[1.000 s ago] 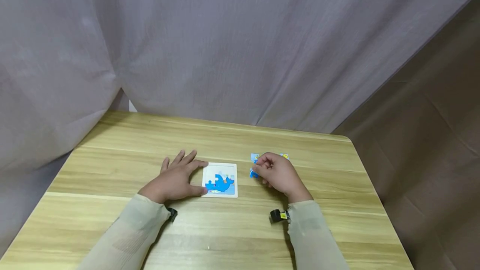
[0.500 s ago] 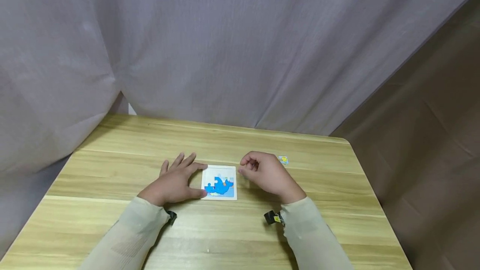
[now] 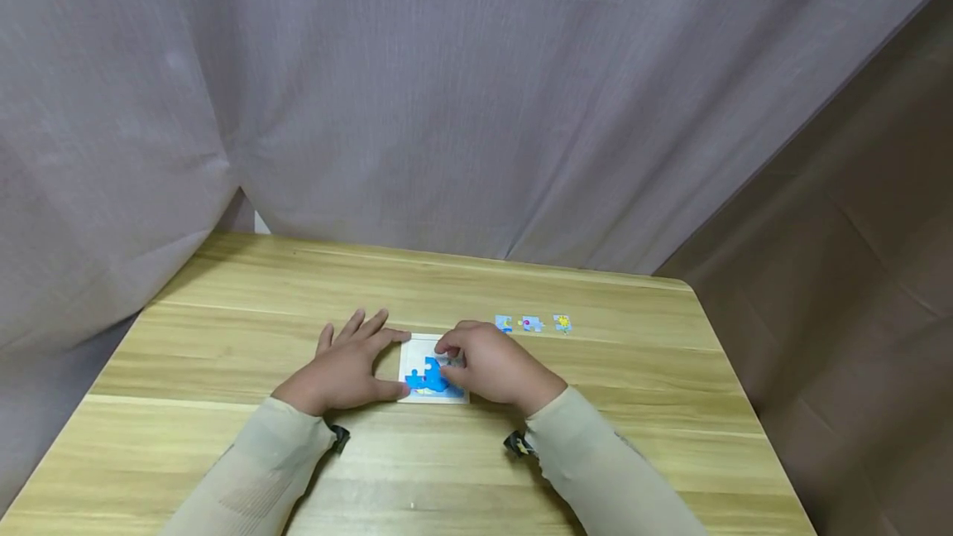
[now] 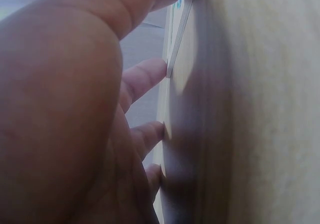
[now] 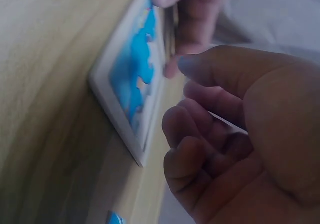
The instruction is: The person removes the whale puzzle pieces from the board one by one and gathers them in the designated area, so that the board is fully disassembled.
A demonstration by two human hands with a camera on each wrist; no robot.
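Observation:
A square jigsaw puzzle tray [image 3: 423, 341] with a pale rim lies on the table, partly filled with blue pieces [image 3: 432, 377] that form a sea-animal picture. My left hand [image 3: 338, 369] has its fingers spread, thumb and index finger touching the tray's left corners; its other fingertips rest on the wood. Over the tray's right side, my right hand [image 3: 495, 364] brings thumb and index finger together, pinching a puzzle piece that the fingers mostly hide. In the right wrist view, the curled right fingers [image 5: 182, 129] hang close over the puzzle tray [image 5: 117, 102].
Three loose puzzle pieces lie in a row behind the right hand: a light blue one [image 3: 504, 323], one with a pink spot [image 3: 531, 323] and one with a yellow sun [image 3: 562, 323]. Grey curtains [image 3: 447, 106] hang behind the wooden table [image 3: 633, 370].
My right hand took the blue piece from the near side of the loose pieces and moved left to over the tray, uncovering the row behind it. The left hand stays at the tray's edge.

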